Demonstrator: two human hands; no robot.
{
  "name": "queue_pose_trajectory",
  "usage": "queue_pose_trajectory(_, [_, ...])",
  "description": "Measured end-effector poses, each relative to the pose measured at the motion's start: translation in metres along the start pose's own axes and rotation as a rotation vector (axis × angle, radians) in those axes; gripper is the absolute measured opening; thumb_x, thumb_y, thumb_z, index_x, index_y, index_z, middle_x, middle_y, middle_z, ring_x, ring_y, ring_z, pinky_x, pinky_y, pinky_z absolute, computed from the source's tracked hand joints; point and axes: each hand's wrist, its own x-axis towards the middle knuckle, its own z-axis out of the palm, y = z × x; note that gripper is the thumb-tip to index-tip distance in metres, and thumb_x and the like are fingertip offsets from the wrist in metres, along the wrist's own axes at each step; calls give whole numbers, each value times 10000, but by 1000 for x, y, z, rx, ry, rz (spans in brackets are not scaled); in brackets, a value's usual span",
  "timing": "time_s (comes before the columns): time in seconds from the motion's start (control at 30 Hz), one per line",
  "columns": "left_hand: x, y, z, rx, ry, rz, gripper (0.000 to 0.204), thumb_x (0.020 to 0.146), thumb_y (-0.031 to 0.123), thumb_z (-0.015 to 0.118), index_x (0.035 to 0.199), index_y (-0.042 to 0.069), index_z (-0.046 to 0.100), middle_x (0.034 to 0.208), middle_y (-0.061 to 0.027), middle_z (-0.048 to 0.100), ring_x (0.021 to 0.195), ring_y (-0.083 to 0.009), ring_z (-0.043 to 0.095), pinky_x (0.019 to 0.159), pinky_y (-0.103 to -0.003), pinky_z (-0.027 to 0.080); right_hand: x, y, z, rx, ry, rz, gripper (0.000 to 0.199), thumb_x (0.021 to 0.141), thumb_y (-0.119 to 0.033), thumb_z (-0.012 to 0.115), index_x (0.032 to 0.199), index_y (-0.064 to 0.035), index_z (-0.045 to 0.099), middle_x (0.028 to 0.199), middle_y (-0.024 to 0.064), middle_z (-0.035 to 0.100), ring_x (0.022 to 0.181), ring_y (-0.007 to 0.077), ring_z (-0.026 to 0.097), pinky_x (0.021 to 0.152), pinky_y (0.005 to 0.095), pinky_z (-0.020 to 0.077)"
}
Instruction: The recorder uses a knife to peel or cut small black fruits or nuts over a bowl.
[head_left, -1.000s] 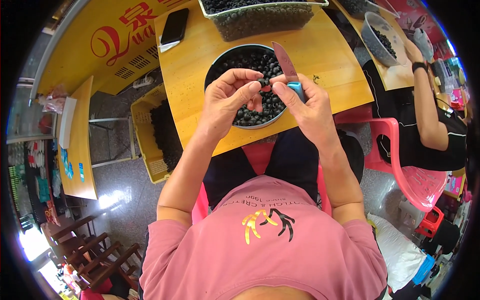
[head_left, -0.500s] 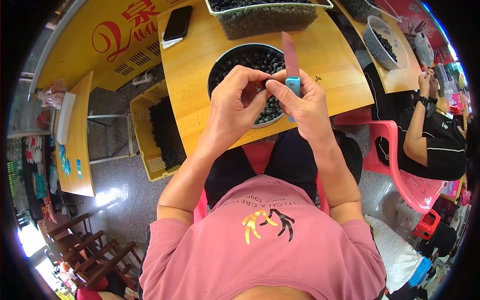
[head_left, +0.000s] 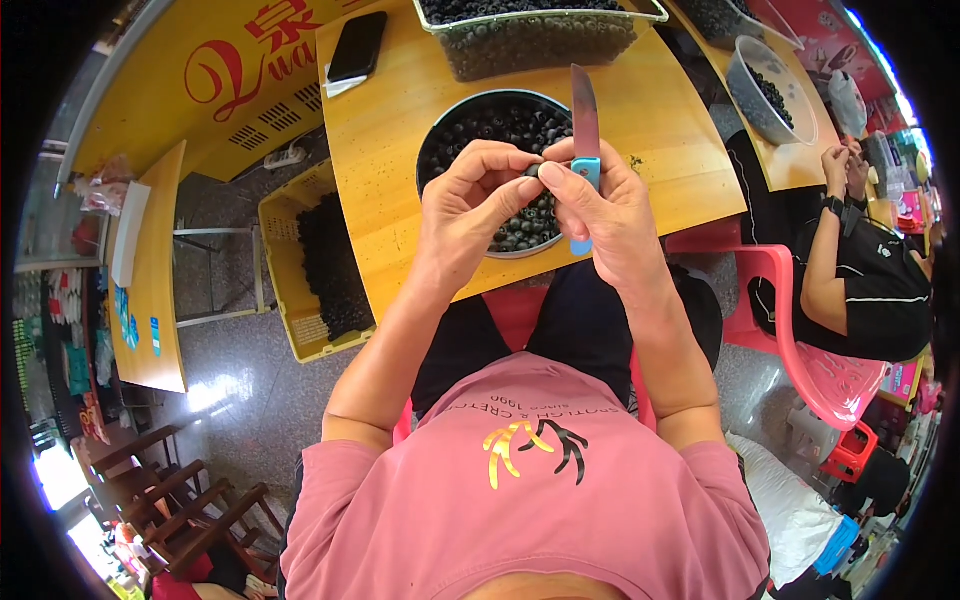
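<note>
Over a round bowl [head_left: 424,150] of small dark round fruits [head_left: 525,232], both my hands meet at the fingertips. My left hand [head_left: 470,205] pinches one small dark fruit [head_left: 534,171] between thumb and fingers. My right hand [head_left: 608,205] is closed round the light-blue handle of a knife [head_left: 586,112]; its blade points up and away from me. The right thumb tip also touches the fruit, which the fingers partly hide.
A clear rectangular tub [head_left: 540,52] heaped with dark fruit stands at the table's far side. A phone [head_left: 357,46] lies far left. A yellow crate [head_left: 290,300] of dark fruit stands left of the table [head_left: 370,215]. At right, another person [head_left: 840,250] sits near a plastic tub [head_left: 745,85].
The left fingers have shifted their grip, and the dark fruit shows more between my fingertips. The knife stays in my right hand, slightly more upright. The other person's hands have moved slightly left.
</note>
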Motion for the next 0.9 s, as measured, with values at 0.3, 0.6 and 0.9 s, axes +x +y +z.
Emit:
queue_pose_trajectory(0.3, [-4, 1, 1, -32, 44, -55, 191, 869, 27, 687, 1045, 10, 616, 980, -24, 632, 907, -78, 606, 771, -205, 498, -2, 1, 4, -49, 15, -22, 236, 895, -143, 685, 1094, -26, 636, 643, -67, 508, 493, 12, 420, 430, 177, 299])
queue_pose_trajectory(0.6, [-2, 0, -6, 28, 42, -121, 195, 878, 63, 689, 1050, 7, 615, 956, -22, 651, 884, -70, 607, 743, -201, 495, 3, 3, 4, -158, 37, -66, 179, 892, -149, 690, 1019, -29, 655, 659, -56, 546, 498, 8, 411, 441, 167, 302])
queue_pose_trajectory(0.9, [1, 3, -11, 84, -13, -20, 125, 838, 9, 710, 952, -18, 666, 948, -33, 601, 879, -91, 600, 748, -212, 493, 5, 1, -7, -41, -45, 63, 141, 897, -155, 683, 972, -42, 642, 724, -15, 613, 505, 17, 423, 446, 173, 311])
